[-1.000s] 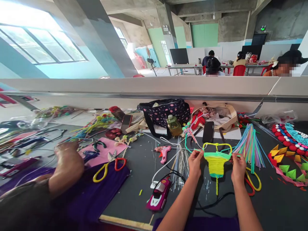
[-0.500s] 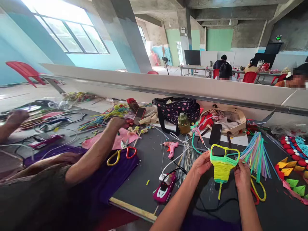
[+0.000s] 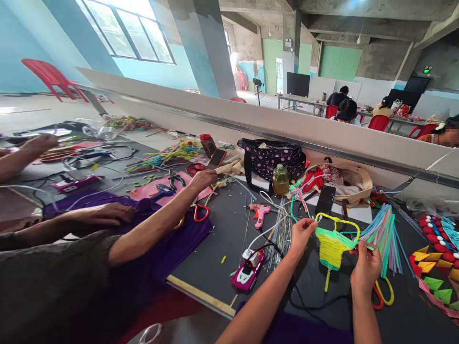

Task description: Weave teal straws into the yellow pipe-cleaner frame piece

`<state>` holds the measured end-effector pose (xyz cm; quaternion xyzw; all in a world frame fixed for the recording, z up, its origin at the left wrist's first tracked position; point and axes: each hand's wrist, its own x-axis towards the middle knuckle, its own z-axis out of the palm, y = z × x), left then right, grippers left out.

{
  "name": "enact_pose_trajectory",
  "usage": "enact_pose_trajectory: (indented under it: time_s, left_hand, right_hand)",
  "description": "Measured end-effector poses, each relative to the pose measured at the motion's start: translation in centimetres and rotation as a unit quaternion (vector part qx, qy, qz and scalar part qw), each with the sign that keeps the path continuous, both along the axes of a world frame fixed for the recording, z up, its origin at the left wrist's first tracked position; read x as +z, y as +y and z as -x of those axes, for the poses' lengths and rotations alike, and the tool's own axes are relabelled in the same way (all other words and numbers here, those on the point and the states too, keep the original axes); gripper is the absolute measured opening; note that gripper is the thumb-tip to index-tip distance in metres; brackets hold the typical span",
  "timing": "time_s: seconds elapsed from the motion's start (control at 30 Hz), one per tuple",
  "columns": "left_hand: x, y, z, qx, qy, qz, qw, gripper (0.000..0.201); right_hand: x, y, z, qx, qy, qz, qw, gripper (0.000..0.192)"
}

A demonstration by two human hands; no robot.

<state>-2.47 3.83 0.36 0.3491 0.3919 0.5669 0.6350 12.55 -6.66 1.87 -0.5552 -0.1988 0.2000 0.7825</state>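
Both hands, left [image 3: 301, 234] and right [image 3: 366, 267], pinch the woven pipe-cleaner piece [image 3: 333, 246]; its stem points down, now tilted slightly left versus 0.5 s ago.

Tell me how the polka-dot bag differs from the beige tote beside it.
The polka-dot bag is dark with pink dots and stands closed and boxy; the beige tote is plain and pale, slumped open with cloth showing inside. A black phone leans on the tote, a small bottle stands before the polka-dot bag. Both sit against the white partition.

Daylight pours through a large window [image 3: 125, 28]; bare concrete pillars [image 3: 206, 45], pale blue walls, red chairs [image 3: 53, 76], possibly green doors [image 3: 339, 62] beyond.
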Motion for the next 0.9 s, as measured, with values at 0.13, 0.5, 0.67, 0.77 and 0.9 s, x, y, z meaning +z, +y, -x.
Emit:
enact_pose_trajectory:
  time_s: [0.13,0.5,0.67,0.77,0.9]
  left_hand:
    - [0.2,0.1,0.4,0.011,0.029,-0.017,0.999,0.021]
    - [1.0,-0.6,1.2,-0.008,-0.018,0.017,1.0,0.024]
    - [0.9,-0.7,1.6,-0.086,-0.078,0.068,0.991,0.029]
    - [1.1,-0.8,2.1,-0.173,-0.119,0.107,0.972,0.034]
    - [1.2,-1.2,2.4,-0.248,-0.172,0.129,0.944,0.031]
  right_hand:
    - [1.2,-0.7,0.9,0.01,-0.053,0.009,0.999,0.031]
    - [0.9,-0.7,0.5,0.018,0.0,-0.005,1.0,0.032]
    - [-1.2,-0.2,-0.8,0.027,0.087,-0.01,0.996,0.036]
    - [-2.8,0.1,-1.5,0.047,0.14,-0.008,0.989,0.037]
    - [-4.3,0.4,-1.8,0.073,0.161,-0.009,0.984,0.039]
